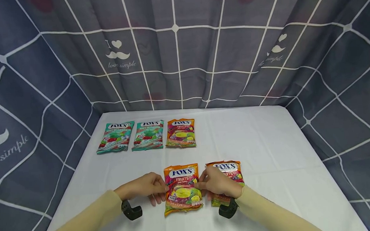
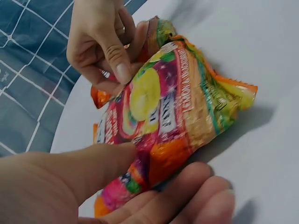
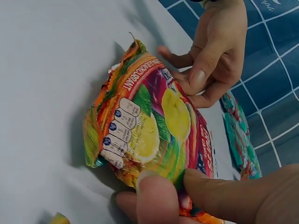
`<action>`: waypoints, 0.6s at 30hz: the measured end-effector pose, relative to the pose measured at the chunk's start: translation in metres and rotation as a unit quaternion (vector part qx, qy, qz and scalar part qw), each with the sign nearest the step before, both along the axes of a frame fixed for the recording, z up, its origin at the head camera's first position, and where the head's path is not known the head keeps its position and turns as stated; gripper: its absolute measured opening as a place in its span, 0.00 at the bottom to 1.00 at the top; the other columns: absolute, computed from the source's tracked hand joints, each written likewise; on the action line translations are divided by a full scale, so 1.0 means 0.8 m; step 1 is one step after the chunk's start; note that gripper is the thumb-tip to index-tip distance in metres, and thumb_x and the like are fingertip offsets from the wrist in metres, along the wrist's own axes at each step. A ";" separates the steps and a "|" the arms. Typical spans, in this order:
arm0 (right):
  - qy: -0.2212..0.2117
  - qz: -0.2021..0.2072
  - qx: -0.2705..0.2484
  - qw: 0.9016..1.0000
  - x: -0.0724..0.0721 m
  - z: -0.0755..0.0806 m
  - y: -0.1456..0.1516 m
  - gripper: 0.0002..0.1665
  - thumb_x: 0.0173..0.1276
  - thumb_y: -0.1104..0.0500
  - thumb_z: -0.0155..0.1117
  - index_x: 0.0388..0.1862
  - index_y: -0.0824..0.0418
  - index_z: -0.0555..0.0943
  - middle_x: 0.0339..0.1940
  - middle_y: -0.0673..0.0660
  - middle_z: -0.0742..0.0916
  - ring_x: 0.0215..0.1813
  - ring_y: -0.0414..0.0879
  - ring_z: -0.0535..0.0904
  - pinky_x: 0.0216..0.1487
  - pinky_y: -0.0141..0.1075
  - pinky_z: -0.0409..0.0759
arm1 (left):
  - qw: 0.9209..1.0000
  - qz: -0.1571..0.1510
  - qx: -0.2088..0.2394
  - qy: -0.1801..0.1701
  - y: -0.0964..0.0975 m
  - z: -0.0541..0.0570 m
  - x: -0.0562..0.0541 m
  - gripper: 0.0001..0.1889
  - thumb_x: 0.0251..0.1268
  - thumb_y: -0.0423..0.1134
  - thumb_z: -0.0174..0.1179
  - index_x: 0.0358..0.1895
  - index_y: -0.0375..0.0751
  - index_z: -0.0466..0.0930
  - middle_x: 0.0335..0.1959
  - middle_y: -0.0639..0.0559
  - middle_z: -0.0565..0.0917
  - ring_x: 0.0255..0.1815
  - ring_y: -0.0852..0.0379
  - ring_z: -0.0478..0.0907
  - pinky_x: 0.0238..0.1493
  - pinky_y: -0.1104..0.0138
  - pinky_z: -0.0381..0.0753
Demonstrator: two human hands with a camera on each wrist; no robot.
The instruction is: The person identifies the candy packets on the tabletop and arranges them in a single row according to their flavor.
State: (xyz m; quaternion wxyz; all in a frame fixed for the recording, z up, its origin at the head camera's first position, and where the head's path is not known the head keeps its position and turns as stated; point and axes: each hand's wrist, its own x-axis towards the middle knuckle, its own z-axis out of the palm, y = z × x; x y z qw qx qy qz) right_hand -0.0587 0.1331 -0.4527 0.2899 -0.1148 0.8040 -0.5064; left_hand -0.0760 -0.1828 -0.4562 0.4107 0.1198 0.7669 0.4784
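An orange and purple Fox's Fruits candy bag (image 1: pixel 182 189) is between both hands at the front middle of the table, its printed face up. My left hand (image 1: pixel 146 186) pinches its left edge, thumb on top and fingers beneath, as the left wrist view shows along the bag (image 2: pixel 154 102). Opposite, my right hand (image 1: pixel 218 181) pinches the right edge between thumb and fingers. Under the right hand and wrist lies a second Fox's Fruits candy bag (image 1: pixel 235 170), partly hidden. In the right wrist view the held bag (image 3: pixel 149 116) looks plump, with its bottom seam slightly raised.
Farther back on the white table (image 1: pixel 254 136), a row holds two teal Mint Blossom candy bags (image 1: pixel 115 137) (image 1: pixel 148 135) and one Fox's Fruits candy bag (image 1: pixel 181 133). Grey checked curtains (image 1: pixel 195 56) enclose the table at the back and sides.
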 end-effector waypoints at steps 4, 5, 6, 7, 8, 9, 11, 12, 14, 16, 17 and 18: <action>0.015 0.002 0.005 1.000 0.002 -0.002 -0.001 0.14 0.78 0.59 0.74 0.41 0.69 0.82 0.22 0.61 0.88 0.12 0.39 0.77 0.17 0.32 0.75 | 1.000 0.014 -0.012 0.018 0.008 -0.003 0.003 0.12 0.81 0.40 0.67 0.42 0.34 0.80 0.29 0.43 0.90 0.26 0.52 0.88 0.33 0.61 0.90; 0.022 0.004 0.008 1.000 0.002 -0.002 -0.001 0.14 0.78 0.59 0.75 0.41 0.68 0.82 0.21 0.60 0.88 0.12 0.39 0.76 0.16 0.32 0.74 | 0.999 0.016 -0.015 0.024 0.010 -0.003 0.004 0.12 0.81 0.40 0.68 0.42 0.35 0.79 0.28 0.43 0.90 0.26 0.52 0.88 0.33 0.62 0.89; 0.026 0.005 0.010 1.000 0.002 -0.003 -0.001 0.14 0.78 0.59 0.75 0.40 0.68 0.81 0.20 0.60 0.87 0.11 0.39 0.76 0.15 0.32 0.73 | 0.999 0.018 -0.017 0.028 0.012 -0.002 0.004 0.12 0.81 0.40 0.68 0.41 0.35 0.79 0.27 0.43 0.90 0.25 0.52 0.89 0.33 0.63 0.89; 0.033 0.006 0.010 0.999 0.001 -0.004 -0.002 0.14 0.78 0.59 0.75 0.39 0.68 0.81 0.19 0.60 0.87 0.11 0.39 0.76 0.14 0.32 0.73 | 0.999 0.018 -0.019 0.032 0.014 -0.001 0.004 0.12 0.81 0.39 0.68 0.41 0.35 0.79 0.27 0.44 0.89 0.25 0.52 0.89 0.33 0.63 0.89; 0.039 0.008 0.013 0.999 0.001 -0.004 -0.002 0.14 0.77 0.59 0.75 0.39 0.68 0.81 0.18 0.60 0.87 0.11 0.40 0.76 0.14 0.32 0.72 | 0.999 0.019 -0.020 0.035 0.016 0.000 0.004 0.12 0.81 0.39 0.68 0.41 0.35 0.79 0.27 0.44 0.89 0.25 0.52 0.89 0.33 0.63 0.89; 0.042 0.008 0.014 0.999 0.001 -0.005 -0.002 0.14 0.77 0.59 0.75 0.38 0.68 0.81 0.18 0.60 0.87 0.11 0.41 0.77 0.15 0.32 0.72 | 0.999 0.018 -0.019 0.037 0.017 0.000 0.004 0.11 0.81 0.38 0.68 0.41 0.35 0.78 0.27 0.44 0.89 0.25 0.52 0.89 0.33 0.63 0.89; 0.050 0.006 0.024 0.998 0.000 -0.007 -0.004 0.14 0.76 0.59 0.77 0.37 0.67 0.81 0.18 0.58 0.87 0.12 0.42 0.78 0.16 0.32 0.71 | 0.999 0.014 -0.020 0.044 0.018 0.001 0.004 0.11 0.81 0.38 0.68 0.41 0.35 0.78 0.26 0.44 0.89 0.23 0.52 0.88 0.32 0.64 0.88; 0.055 0.004 0.027 0.998 0.000 -0.007 -0.004 0.15 0.76 0.59 0.77 0.37 0.67 0.81 0.19 0.57 0.87 0.13 0.42 0.78 0.18 0.32 0.71 | 0.999 0.012 -0.020 0.047 0.018 0.001 0.005 0.11 0.81 0.38 0.68 0.41 0.35 0.78 0.25 0.44 0.88 0.23 0.53 0.87 0.31 0.64 0.88; 0.063 0.005 0.036 0.997 0.000 -0.008 -0.005 0.15 0.75 0.59 0.78 0.36 0.66 0.82 0.20 0.56 0.87 0.14 0.43 0.78 0.19 0.33 0.72 | 0.998 0.010 -0.021 0.052 0.017 -0.001 0.005 0.11 0.81 0.39 0.68 0.41 0.36 0.78 0.24 0.45 0.88 0.20 0.54 0.85 0.30 0.65 0.86; 0.069 0.007 0.040 0.997 0.000 -0.008 -0.005 0.15 0.74 0.59 0.79 0.35 0.66 0.82 0.21 0.55 0.87 0.15 0.43 0.77 0.20 0.33 0.73 | 0.998 0.008 -0.021 0.057 0.016 -0.002 0.006 0.11 0.81 0.39 0.68 0.41 0.37 0.78 0.23 0.46 0.87 0.19 0.55 0.84 0.30 0.65 0.85; 0.069 0.008 0.040 0.997 0.001 -0.007 -0.006 0.15 0.74 0.59 0.79 0.35 0.66 0.82 0.21 0.56 0.87 0.15 0.43 0.77 0.20 0.33 0.74 | 0.998 0.009 -0.021 0.058 0.016 -0.003 0.007 0.12 0.81 0.39 0.68 0.40 0.37 0.77 0.23 0.46 0.87 0.19 0.56 0.83 0.30 0.65 0.84; 0.069 0.009 0.040 0.997 0.001 -0.007 -0.006 0.15 0.74 0.60 0.79 0.34 0.66 0.82 0.21 0.56 0.87 0.15 0.43 0.77 0.19 0.34 0.74 | 0.998 0.009 -0.021 0.059 0.016 -0.003 0.007 0.12 0.81 0.39 0.68 0.40 0.37 0.77 0.23 0.47 0.87 0.18 0.56 0.83 0.30 0.65 0.84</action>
